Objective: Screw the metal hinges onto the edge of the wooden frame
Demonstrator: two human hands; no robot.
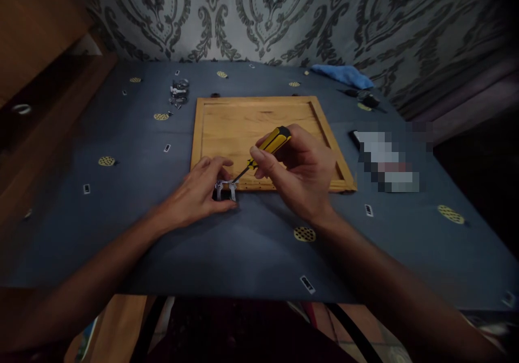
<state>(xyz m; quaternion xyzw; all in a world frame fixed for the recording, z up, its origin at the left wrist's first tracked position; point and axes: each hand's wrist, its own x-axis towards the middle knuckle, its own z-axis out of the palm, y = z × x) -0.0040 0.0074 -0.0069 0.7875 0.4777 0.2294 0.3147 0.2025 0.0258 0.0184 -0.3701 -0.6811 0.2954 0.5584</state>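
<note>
A framed wooden panel (255, 136), like a small cabinet door, lies flat on the cloth-covered table. At its near edge sits a small metal hinge (232, 190) with two silvery arms and a dark part below. My left hand (198, 190) grips this hinge between thumb and fingers, holding it against the panel's edge. In my right hand (306, 171) is a screwdriver (276, 140) with a yellow and black handle. It tilts down to the left, its tip at the hinge. Whether the tip sits in a screw is too small to tell.
More metal hinges (179, 90) and loose screws (177, 105) lie at the back left. A blue cloth (343, 75) and a dark object (367, 98) are at the back right. A blurred-out flat object (385, 160) lies right of the panel. Patterned wallpaper (219, 17) rises behind.
</note>
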